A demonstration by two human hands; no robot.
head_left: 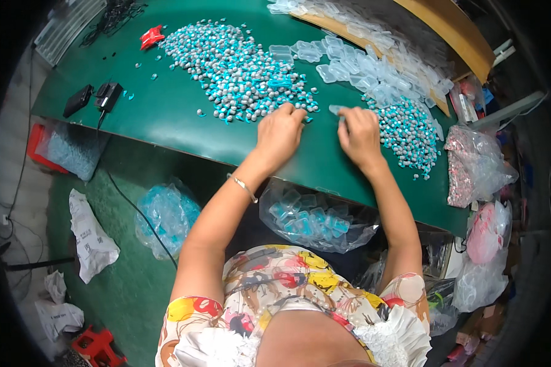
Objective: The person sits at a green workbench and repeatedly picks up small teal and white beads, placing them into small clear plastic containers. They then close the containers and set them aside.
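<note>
1. Reaching with my left hand [280,133], fingers curled into the near edge of the blue-and-grey bead pile [239,70]; whether anything is pinched, I cannot tell.
2. My right hand [360,136] pinches a clear plastic blister piece [337,110], just right of the left fingertips.

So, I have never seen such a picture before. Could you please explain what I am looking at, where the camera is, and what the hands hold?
No machine here: a person works with two bare hands. The camera sits on the person's head and looks down, so straight edges bend near the rim. On the green table lies a big heap of small blue and grey pieces, and clear plastic shells lie further right. The left hand rests at the edge of the heap. The right hand pinches one clear shell. A bag of blue-filled shells sits below the table.
</note>
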